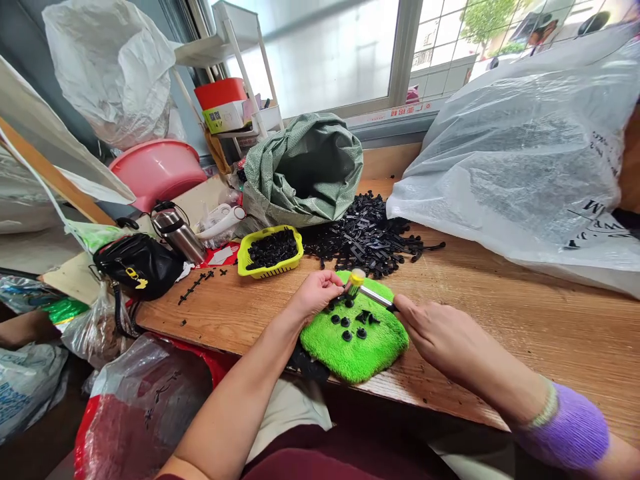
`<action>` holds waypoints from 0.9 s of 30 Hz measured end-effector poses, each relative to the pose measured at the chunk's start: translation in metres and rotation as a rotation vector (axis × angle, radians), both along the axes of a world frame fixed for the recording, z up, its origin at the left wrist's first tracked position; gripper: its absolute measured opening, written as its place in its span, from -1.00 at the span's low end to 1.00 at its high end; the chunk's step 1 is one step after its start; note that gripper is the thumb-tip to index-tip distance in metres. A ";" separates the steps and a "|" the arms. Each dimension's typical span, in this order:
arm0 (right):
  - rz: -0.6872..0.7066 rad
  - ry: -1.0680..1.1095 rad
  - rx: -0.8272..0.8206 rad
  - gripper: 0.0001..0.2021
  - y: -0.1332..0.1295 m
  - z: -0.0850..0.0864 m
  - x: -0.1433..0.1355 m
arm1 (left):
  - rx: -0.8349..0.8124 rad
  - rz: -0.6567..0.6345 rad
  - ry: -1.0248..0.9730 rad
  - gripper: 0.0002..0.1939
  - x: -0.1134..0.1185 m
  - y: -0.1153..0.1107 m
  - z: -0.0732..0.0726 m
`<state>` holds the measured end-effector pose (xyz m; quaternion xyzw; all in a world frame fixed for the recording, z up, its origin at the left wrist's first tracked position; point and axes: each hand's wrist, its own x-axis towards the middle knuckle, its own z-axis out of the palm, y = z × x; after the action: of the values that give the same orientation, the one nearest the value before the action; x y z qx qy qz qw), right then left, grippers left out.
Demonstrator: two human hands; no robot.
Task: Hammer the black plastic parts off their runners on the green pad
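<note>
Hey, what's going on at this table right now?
A person sits at a wooden table working over a green fuzzy pad dotted with small black plastic parts. The right hand grips a small mallet with its yellow head over the pad's far edge, while the left hand pinches a part beside it. Behind lie a loose pile of black parts and a yellow basket holding more.

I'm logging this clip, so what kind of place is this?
Probably a small home or piecework assembly bench. A wooden table by a window holds a heap of black plastic parts, a yellow basket of more, and the right hand holds a small hammer.
</note>
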<state>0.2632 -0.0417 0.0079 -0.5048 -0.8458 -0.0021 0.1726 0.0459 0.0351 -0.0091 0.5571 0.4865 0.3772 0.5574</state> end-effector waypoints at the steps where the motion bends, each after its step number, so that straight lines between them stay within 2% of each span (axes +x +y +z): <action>1: 0.001 -0.006 -0.003 -0.81 0.000 -0.001 0.000 | 0.002 0.000 0.007 -0.90 0.000 0.000 0.000; 9: 0.003 0.037 -0.046 -0.83 0.001 -0.013 -0.003 | -0.038 0.019 0.032 -0.89 0.002 -0.001 0.004; 12: 0.011 0.143 -0.037 -0.78 0.000 -0.013 0.002 | -0.119 0.091 -0.109 -0.86 -0.009 -0.008 0.006; 14: 0.022 0.234 -0.036 -0.72 -0.005 -0.012 0.007 | -0.142 0.121 -0.226 -0.76 -0.020 -0.016 0.006; 18: 0.052 0.362 -0.084 -0.68 -0.018 -0.013 0.018 | -0.182 0.136 -0.301 -0.60 -0.034 -0.032 0.004; 23: 0.087 0.527 -0.173 -0.65 -0.026 -0.013 0.018 | -0.212 0.208 -0.370 -0.66 -0.028 -0.042 0.003; 27: 0.081 0.545 -0.135 -0.62 -0.026 -0.014 0.014 | -0.221 0.213 -0.376 -0.67 -0.024 -0.041 0.001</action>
<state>0.2771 -0.0672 -0.0065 -0.4627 -0.7861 0.1968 0.3595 0.0222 -0.0062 -0.0078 0.3583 0.4682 0.4756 0.6529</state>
